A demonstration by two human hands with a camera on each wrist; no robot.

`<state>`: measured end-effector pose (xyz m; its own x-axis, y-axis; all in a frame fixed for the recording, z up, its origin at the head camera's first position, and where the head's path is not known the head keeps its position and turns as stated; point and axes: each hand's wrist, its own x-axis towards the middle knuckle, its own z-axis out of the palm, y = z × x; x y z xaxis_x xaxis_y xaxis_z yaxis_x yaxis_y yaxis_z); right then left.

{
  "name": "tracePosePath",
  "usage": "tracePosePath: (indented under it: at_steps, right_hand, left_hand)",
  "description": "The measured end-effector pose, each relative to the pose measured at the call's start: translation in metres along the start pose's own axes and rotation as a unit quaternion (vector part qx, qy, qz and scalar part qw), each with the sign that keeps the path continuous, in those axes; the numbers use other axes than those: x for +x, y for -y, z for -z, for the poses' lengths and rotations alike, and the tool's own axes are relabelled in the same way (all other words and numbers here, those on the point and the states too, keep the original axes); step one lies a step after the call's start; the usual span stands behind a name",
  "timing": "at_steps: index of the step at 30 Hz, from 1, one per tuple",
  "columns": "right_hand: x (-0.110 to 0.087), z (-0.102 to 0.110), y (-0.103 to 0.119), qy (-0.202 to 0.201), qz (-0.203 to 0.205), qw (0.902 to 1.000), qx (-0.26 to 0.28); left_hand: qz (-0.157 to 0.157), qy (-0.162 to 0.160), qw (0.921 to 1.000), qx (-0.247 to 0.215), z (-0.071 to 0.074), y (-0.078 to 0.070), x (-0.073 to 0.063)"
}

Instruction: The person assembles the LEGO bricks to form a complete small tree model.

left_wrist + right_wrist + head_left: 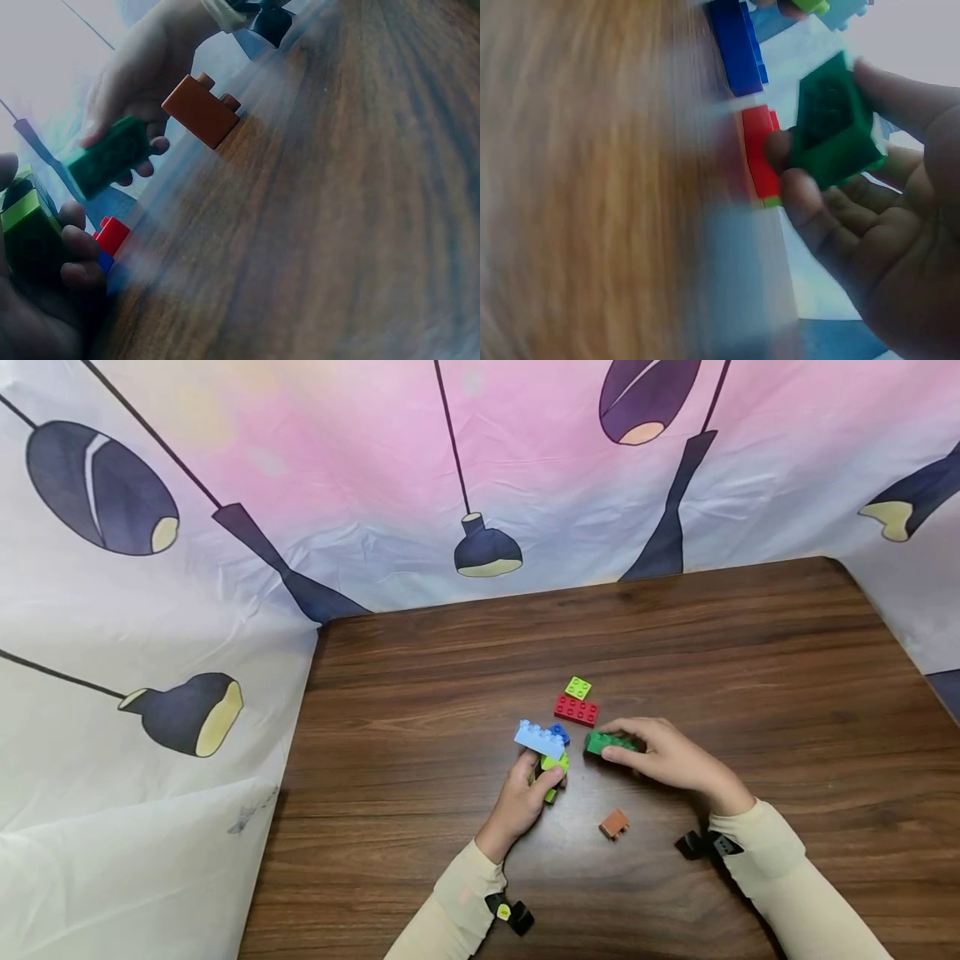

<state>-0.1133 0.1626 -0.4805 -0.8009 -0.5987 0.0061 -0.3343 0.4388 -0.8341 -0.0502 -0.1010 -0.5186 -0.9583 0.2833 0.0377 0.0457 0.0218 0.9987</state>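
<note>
Fingers (81, 246) partly hide the left hand's (519, 803) lime brick (555, 762), perhaps two.

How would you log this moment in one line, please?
left grip: holds lime block, light-blue block | right grip: holds green block | on table: red block, blue block, brown block

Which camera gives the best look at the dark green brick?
Right wrist: the dark green brick appears largest there, its hollow underside visible, gripped by the right hand. Head shows it small, with some studs visible and part covered by that hand. Left wrist shows it smaller, dim and soft.
</note>
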Motion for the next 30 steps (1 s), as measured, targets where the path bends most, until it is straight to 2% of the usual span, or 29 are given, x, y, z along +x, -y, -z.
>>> tracePosePath:
  at_steps: [6, 11, 17, 23, 30]
  right_hand:
    - [0.005, -0.008, 0.007, -0.004, -0.016, 0.9953, 0.096]
    - [0.014, -0.018, 0.012, -0.011, 0.001, 0.991, 0.133]
    - [0.021, -0.027, 0.018, -0.005, 0.018, 0.9891, 0.146]
    - [0.022, -0.031, 0.018, -0.011, 0.043, 0.9913, 0.124]
    - [0.022, -0.033, 0.018, -0.01, 0.04, 0.991, 0.128]
  left_hand:
    - [0.008, -0.004, 0.9999, 0.012, 0.001, -0.002, 0.0]
    - [0.009, -0.011, 0.9999, 0.0, 0.0, -0.001, 0.0]
    - [0.015, -0.021, 0.9994, -0.021, -0.002, 0.0, 0.0]
    - [0.016, -0.029, 0.999, -0.03, -0.004, -0.003, 0.0]
    - [0.013, -0.027, 0.9993, -0.025, -0.002, -0.003, -0.001]
